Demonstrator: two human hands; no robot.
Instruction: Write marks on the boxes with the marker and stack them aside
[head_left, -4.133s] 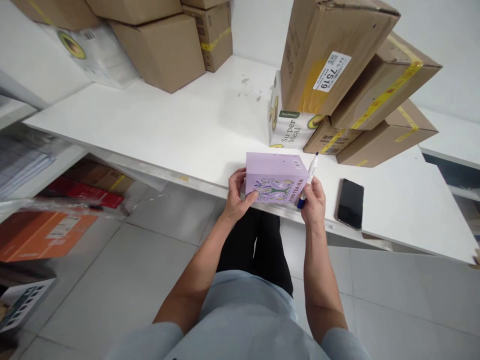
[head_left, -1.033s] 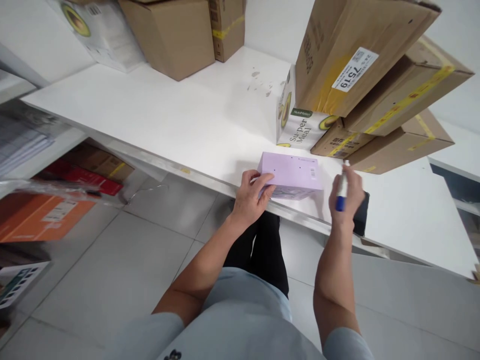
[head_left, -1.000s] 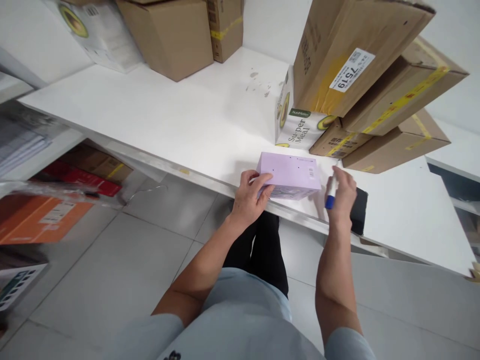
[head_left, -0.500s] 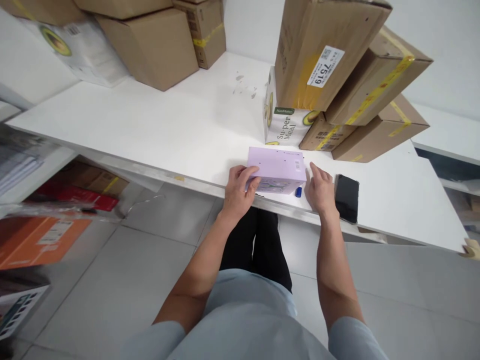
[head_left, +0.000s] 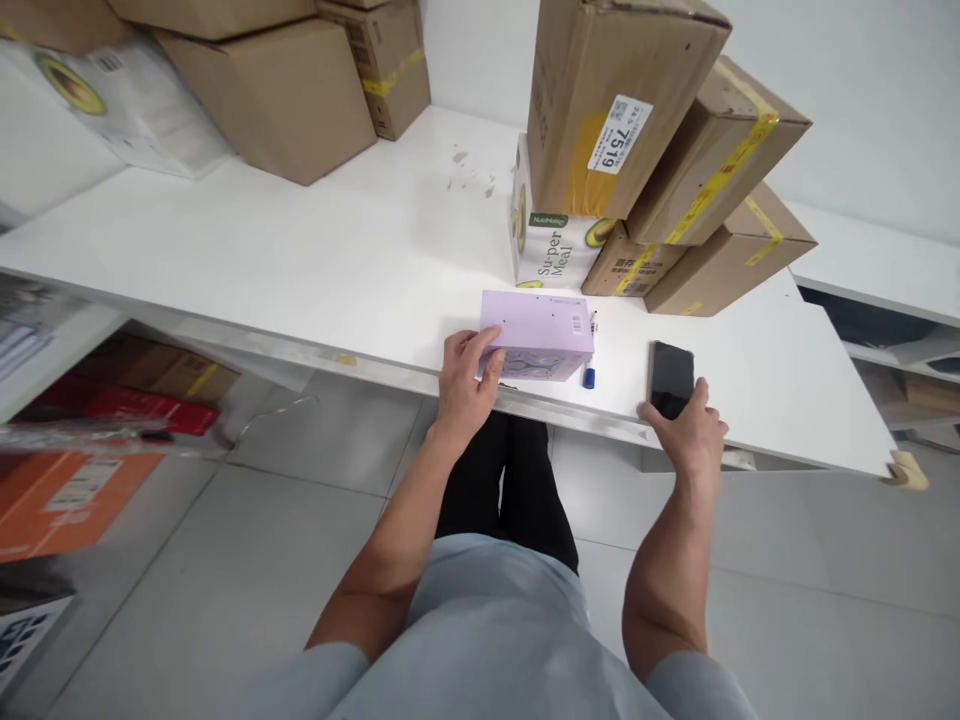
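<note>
A lilac tea box point(head_left: 541, 328) lies near the front edge of the white table point(head_left: 315, 250). My left hand point(head_left: 463, 378) grips the box's left end, fingers over its top. A blue-capped marker point(head_left: 589, 350) lies on the table against the box's right side. My right hand point(head_left: 688, 428) is at the near end of a black phone point(head_left: 670, 374) lying flat on the table, thumb and fingers closing round its lower edge.
A white "Super Meal" carton point(head_left: 551, 240) stands behind the lilac box, with tilted cardboard boxes point(head_left: 652, 130) stacked on and beside it. More cardboard boxes point(head_left: 285, 80) sit at the back left. Orange and red boxes point(head_left: 67, 470) lie on the floor at left.
My right hand laid the marker down beside the lilac box, then moved right to the phone. The left hand stayed on the box.
</note>
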